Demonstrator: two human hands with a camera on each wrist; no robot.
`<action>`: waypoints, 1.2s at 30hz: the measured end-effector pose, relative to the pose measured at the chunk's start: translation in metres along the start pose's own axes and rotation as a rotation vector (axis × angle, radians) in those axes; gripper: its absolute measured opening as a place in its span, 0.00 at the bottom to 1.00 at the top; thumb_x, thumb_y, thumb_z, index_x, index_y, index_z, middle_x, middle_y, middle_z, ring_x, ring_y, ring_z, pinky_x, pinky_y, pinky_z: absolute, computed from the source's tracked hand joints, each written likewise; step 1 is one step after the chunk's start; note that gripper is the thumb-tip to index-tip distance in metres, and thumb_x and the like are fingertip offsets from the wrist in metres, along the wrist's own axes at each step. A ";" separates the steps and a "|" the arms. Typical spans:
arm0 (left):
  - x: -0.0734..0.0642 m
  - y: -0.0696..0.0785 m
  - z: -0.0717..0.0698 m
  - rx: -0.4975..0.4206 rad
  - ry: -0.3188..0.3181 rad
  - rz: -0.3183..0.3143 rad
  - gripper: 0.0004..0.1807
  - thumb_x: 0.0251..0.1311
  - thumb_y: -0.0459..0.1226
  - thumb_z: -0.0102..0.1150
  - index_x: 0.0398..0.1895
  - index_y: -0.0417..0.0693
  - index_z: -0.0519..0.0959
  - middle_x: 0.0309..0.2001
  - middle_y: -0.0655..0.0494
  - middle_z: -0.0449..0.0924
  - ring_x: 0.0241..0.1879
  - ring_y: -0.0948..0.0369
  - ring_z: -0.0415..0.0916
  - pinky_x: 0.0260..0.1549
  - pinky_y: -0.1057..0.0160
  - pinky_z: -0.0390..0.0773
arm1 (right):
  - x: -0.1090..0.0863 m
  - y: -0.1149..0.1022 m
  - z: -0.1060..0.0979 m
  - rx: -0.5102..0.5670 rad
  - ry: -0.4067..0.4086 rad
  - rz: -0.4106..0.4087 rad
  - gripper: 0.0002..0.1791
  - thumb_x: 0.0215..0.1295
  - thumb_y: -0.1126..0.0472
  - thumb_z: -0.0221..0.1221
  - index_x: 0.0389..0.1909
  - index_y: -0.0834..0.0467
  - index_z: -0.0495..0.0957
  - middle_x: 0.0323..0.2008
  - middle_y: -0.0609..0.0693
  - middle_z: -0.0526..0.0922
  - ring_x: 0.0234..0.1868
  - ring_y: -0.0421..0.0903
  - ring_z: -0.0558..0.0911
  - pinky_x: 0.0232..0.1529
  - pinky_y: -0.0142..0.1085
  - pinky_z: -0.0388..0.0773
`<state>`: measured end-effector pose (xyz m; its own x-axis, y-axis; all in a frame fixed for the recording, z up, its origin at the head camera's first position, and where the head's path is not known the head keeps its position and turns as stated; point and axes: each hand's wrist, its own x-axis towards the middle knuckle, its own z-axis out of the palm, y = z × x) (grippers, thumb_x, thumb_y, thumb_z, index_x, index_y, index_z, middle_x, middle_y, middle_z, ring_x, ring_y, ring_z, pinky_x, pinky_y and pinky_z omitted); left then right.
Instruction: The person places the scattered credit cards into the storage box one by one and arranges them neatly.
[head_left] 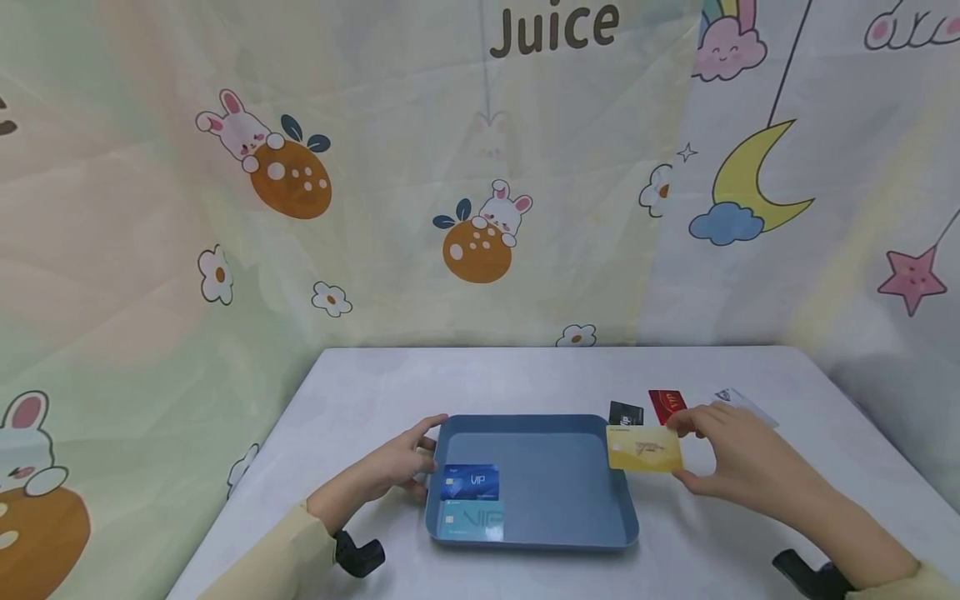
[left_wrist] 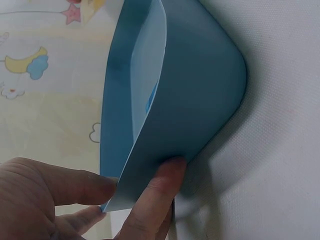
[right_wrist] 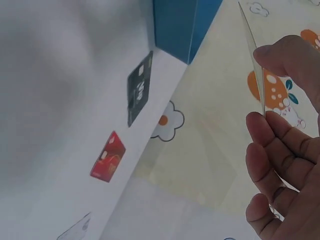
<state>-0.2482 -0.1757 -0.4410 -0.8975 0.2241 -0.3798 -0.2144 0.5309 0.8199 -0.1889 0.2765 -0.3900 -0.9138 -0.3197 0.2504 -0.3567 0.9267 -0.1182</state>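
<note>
A gold card (head_left: 643,448) is pinched by its right edge between the thumb and fingers of my right hand (head_left: 738,450), raised over the right side of the blue tray (head_left: 562,492). Seen edge-on in the right wrist view, the same card (right_wrist: 255,65) is a thin pale sliver. My left hand (head_left: 397,462) grips the tray's left wall, with the thumb (left_wrist: 87,187) at the rim and a finger against the outer side. Inside the tray at the left lie a dark blue VIP card (head_left: 471,482) and, nearer me, a light teal VIP card (head_left: 472,520).
Beyond the tray's right side, a black card (head_left: 626,413), a red card (head_left: 666,406) and a white card (head_left: 746,406) lie on the white table (head_left: 375,375). My right hand partly covers the white one in the head view. A printed cloth (head_left: 390,167) hangs behind.
</note>
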 end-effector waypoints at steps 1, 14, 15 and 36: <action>0.000 0.000 0.000 -0.001 0.000 0.000 0.45 0.60 0.25 0.56 0.81 0.59 0.58 0.65 0.37 0.68 0.46 0.51 0.78 0.28 0.56 0.86 | 0.002 -0.001 0.000 0.002 0.003 -0.004 0.33 0.37 0.49 0.83 0.47 0.55 0.82 0.40 0.47 0.85 0.41 0.48 0.79 0.45 0.55 0.84; 0.000 0.000 0.000 -0.006 -0.008 0.006 0.45 0.61 0.25 0.56 0.81 0.60 0.58 0.65 0.37 0.68 0.44 0.51 0.79 0.28 0.56 0.86 | 0.017 -0.020 -0.002 0.002 0.046 -0.071 0.32 0.38 0.49 0.82 0.47 0.53 0.83 0.42 0.46 0.86 0.43 0.48 0.80 0.48 0.54 0.84; 0.000 0.000 0.000 -0.005 -0.008 0.006 0.45 0.61 0.25 0.57 0.81 0.60 0.58 0.65 0.37 0.68 0.44 0.51 0.79 0.28 0.56 0.86 | 0.018 -0.020 -0.002 0.001 0.050 -0.078 0.32 0.39 0.49 0.82 0.47 0.52 0.82 0.41 0.46 0.86 0.43 0.47 0.80 0.48 0.54 0.84; -0.002 0.000 -0.001 -0.015 -0.014 0.010 0.45 0.60 0.25 0.57 0.81 0.59 0.58 0.65 0.37 0.69 0.45 0.51 0.78 0.29 0.56 0.86 | 0.040 -0.044 0.000 0.030 0.062 -0.164 0.33 0.41 0.51 0.82 0.51 0.55 0.83 0.43 0.43 0.85 0.45 0.43 0.81 0.48 0.45 0.84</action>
<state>-0.2474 -0.1771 -0.4398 -0.8944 0.2406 -0.3771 -0.2112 0.5160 0.8301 -0.2100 0.2234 -0.3746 -0.8298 -0.4522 0.3272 -0.5060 0.8568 -0.0992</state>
